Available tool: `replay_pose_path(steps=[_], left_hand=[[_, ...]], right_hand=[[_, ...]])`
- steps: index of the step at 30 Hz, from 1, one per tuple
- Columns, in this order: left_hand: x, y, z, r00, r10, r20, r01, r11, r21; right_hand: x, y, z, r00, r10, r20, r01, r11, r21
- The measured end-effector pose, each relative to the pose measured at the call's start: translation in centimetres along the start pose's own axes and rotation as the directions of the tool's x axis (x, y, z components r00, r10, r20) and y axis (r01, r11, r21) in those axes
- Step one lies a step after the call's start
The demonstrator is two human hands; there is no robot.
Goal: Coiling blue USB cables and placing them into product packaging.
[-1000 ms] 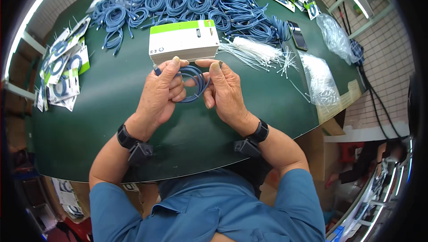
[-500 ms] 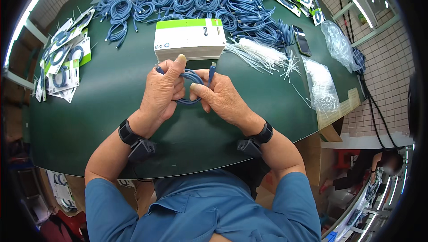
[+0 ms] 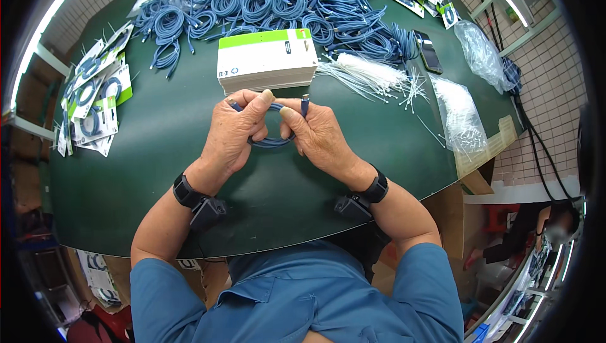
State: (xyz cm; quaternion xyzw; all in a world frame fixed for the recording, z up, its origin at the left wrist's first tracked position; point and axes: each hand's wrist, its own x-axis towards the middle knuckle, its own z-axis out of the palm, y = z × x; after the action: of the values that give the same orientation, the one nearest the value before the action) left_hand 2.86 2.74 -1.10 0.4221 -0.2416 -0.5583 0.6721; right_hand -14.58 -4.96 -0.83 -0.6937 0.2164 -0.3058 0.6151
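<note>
Between my two hands is a blue cable (image 3: 273,143) wound into a small coil, held just above the table. My left hand (image 3: 235,129) is closed on the coil's left side, and one plug sticks out by its fingers. My right hand (image 3: 317,133) pinches the right side with thumb and fingers, the other plug standing up beside the index finger. Beyond my fingers lies a stack of white and green packaging cards (image 3: 265,60). White cable ties (image 3: 369,76) are spread to the right of that stack.
Many coiled blue cables (image 3: 255,3) are heaped along the far side of the green table (image 3: 151,172). Carded cables (image 3: 95,100) lie at the left, more at the far right. A phone (image 3: 429,52) and a clear bag of ties (image 3: 459,115) are on the right. Another person (image 3: 527,232) is at lower right.
My hands have drawn closer together at the top of the coil, the right thumb now near the left thumb. The coil looks rounder. The whole view has shifted slightly.
</note>
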Motion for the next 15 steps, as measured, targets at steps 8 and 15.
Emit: replay_pose_path(steps=[8,15], left_hand=[[-0.1,1.8,0.5,0.983,-0.109,0.146,-0.004,0.786,0.618],[0.2,1.5,-0.1,0.992,-0.094,0.084,0.083,0.988,0.129]], right_hand=[[0.4,0.4,-0.7,0.899,0.256,0.355,-0.24,0.967,-0.089],[1.1,0.5,-1.9,0.9,0.321,0.296,-0.335,0.942,-0.002]])
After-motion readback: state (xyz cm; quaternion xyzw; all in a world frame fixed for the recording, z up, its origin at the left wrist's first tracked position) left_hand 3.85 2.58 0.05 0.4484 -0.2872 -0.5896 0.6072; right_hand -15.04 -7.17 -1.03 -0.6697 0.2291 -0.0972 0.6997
